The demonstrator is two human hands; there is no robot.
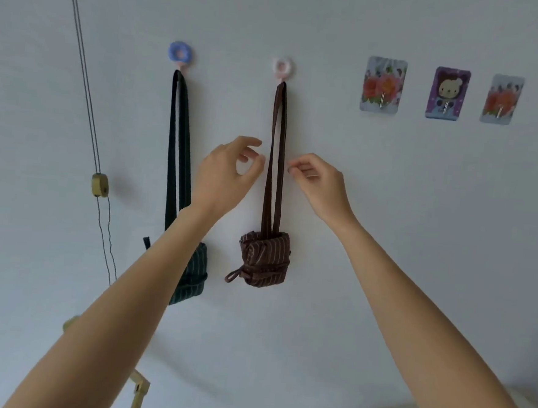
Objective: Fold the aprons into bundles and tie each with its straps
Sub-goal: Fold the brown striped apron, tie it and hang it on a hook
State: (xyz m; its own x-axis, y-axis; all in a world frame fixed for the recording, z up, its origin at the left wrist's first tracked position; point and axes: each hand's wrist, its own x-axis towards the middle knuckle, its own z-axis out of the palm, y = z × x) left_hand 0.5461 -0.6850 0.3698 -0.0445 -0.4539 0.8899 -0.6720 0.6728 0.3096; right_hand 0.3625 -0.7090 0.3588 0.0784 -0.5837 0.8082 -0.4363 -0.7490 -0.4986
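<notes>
A brown striped apron bundle (264,258), tied round with its strap, hangs by its neck loop (276,159) from a pink ring hook (283,66) on the white wall. To its left a dark green striped bundle (192,278) hangs from a blue ring hook (179,52), partly hidden by my left forearm. My left hand (228,172) is raised just left of the brown loop, fingers loosely curled and holding nothing. My right hand (318,181) is just right of the loop, fingertips close to it, also holding nothing.
Three picture-card hooks (383,84) (448,93) (501,99) are stuck on the wall to the right. A thin cord with a wooden pull (99,185) hangs at the left. A wooden piece (138,389) shows at the bottom left.
</notes>
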